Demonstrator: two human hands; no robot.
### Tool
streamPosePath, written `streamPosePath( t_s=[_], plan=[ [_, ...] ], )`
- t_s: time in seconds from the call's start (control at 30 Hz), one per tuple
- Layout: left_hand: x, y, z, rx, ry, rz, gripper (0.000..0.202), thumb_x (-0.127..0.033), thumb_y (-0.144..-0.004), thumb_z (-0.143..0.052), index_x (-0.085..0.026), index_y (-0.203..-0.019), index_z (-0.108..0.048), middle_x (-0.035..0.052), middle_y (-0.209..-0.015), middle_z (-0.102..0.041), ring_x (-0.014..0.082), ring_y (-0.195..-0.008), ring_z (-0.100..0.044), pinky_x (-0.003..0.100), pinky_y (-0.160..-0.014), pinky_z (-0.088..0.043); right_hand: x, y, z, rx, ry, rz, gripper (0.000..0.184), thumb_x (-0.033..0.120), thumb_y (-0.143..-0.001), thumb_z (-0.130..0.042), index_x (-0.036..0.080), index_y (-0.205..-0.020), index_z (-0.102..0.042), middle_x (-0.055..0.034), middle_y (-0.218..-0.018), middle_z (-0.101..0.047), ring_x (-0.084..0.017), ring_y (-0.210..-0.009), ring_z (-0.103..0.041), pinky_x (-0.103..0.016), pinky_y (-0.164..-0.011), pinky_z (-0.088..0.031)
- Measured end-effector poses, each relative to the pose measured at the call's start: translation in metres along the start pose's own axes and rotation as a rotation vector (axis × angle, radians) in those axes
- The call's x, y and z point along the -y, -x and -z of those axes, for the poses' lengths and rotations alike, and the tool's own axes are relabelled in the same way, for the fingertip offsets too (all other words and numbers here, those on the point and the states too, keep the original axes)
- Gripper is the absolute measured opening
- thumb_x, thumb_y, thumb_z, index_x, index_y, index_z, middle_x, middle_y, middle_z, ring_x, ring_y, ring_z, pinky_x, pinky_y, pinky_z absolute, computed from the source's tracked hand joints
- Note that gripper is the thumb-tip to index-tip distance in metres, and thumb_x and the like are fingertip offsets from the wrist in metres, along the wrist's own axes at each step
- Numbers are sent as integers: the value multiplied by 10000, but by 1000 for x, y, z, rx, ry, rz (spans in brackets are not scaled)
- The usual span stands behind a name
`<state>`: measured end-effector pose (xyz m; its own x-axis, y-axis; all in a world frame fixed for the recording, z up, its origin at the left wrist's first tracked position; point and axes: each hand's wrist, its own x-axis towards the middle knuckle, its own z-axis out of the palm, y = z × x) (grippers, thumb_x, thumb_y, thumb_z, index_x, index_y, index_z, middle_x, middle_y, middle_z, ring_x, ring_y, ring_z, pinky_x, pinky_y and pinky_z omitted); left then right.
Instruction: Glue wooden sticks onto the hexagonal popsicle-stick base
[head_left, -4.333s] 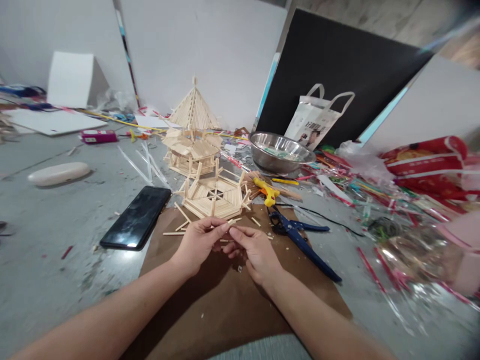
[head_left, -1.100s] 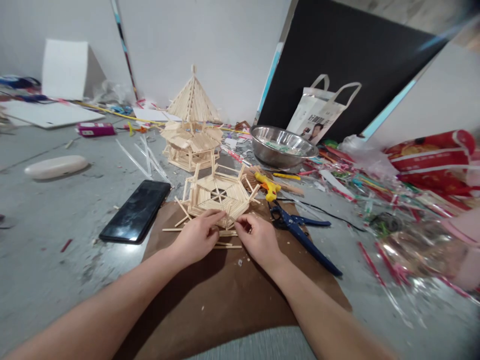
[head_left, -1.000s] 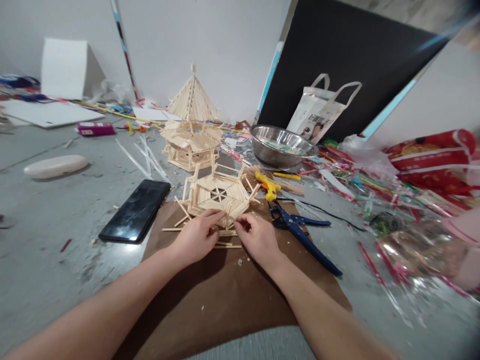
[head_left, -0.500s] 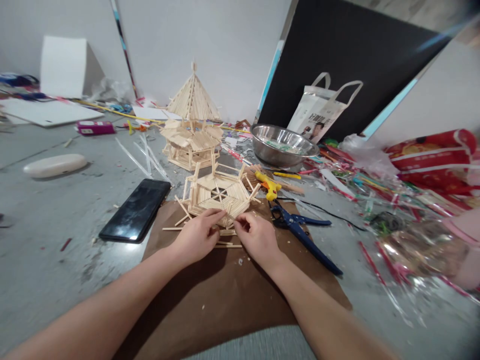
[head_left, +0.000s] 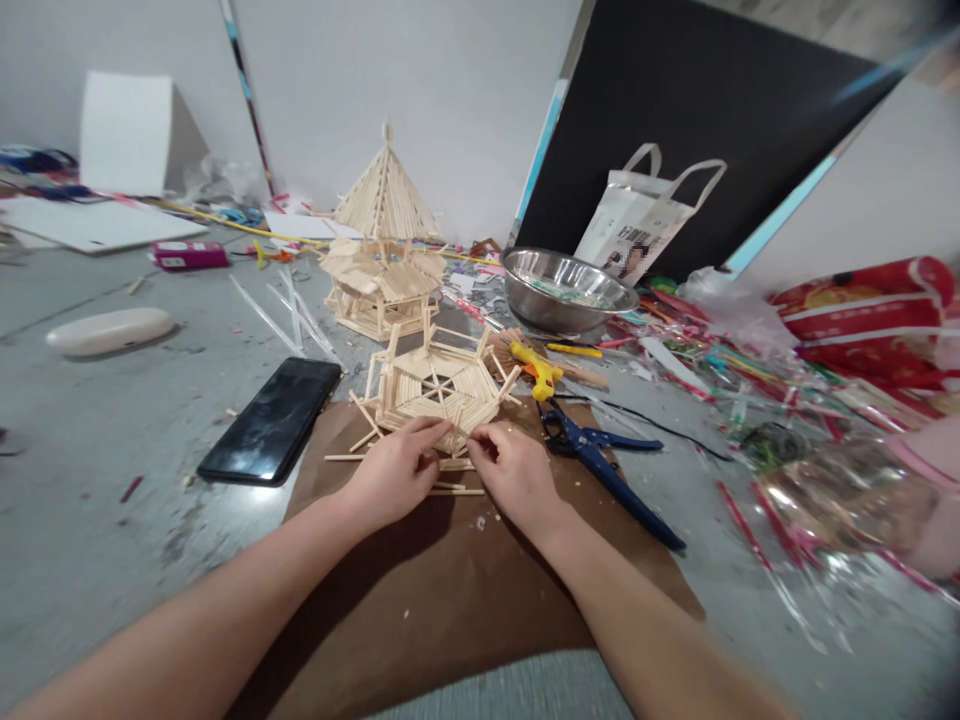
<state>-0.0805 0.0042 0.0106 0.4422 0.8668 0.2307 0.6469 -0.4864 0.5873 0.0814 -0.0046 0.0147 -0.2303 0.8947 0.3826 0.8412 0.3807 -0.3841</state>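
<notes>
1. Just beyond the fingertips of both hands sits the frame [head_left: 406,392], a six-sided piece of pale sticks with posts around its rim; its near edge lies between the hands.
2. At that near edge, the left hand [head_left: 397,472] has its forefinger stretched out to the frame and its other fingers curled; I cannot tell whether it grips anything.
3. Opposite it, the right hand [head_left: 517,475] brings thumb and forefinger close together at the same edge, the gap narrow; whether a stick is pinched there, I cannot tell.
4. Below and between the hands, loose sticks [head_left: 459,491] lie on the brown sheet [head_left: 420,620], which spreads under both wrists.
5. Left of the left hand, well apart from it, lies the phone [head_left: 271,420].
6. Right of the right hand rests the blue tool [head_left: 611,485], with the yellow glue gun [head_left: 541,378] above it, farther from the hands.
7. Beyond the frame, away from the hands, stands the model [head_left: 386,280], under a pointed roof; the bowl [head_left: 551,318] is to its right.
</notes>
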Motion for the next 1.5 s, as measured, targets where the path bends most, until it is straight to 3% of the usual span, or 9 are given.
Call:
streamPosePath(
  t_s=[1.5],
  plan=[
    [0, 0, 0, -13, 1, -3, 476, -102, -646, -376, -158, -1109, -472, 59, -1127, -493, 160, -987, -483, 285, -866, -381, -2, 2, -1, -14, -57, 56, 174, 241, -787, -401, 172, -794, -560, -31, -734, -594, -137, -701, -530, -224, -644, -367]
  ],
)
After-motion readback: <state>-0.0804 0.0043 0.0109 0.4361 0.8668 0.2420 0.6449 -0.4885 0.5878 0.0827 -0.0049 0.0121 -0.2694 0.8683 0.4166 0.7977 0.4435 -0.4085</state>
